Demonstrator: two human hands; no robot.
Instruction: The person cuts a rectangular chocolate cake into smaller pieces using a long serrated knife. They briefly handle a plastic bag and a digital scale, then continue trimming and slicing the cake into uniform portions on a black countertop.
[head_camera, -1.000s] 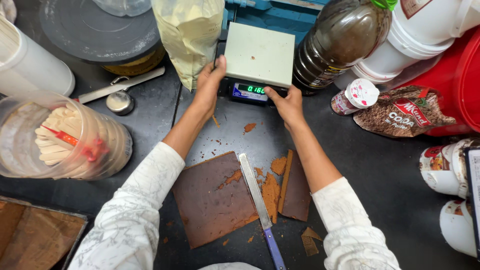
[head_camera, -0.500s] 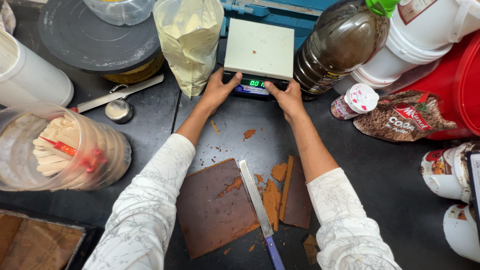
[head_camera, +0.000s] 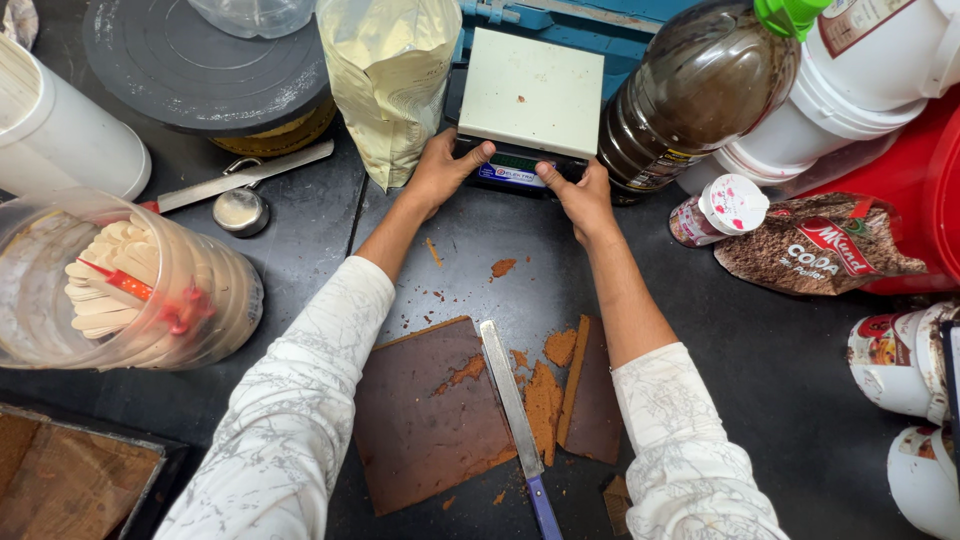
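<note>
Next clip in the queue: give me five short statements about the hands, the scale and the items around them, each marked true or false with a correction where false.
1. Both hands grip the front edge of the small white-topped digital scale. True: the left hand and the right hand are on it.
2. A bowl stands on the scale's platform. False: the platform carries only a crumb or two.
3. The long blue-handled knife lies between the large brown cake slab and the narrow brown cake strip. True.
4. The dark brown plastic bottle with green cap stands left of the scale. False: it is on its right.
5. The right hand holds the knife. False: the knife lies untouched on the black table.
</note>
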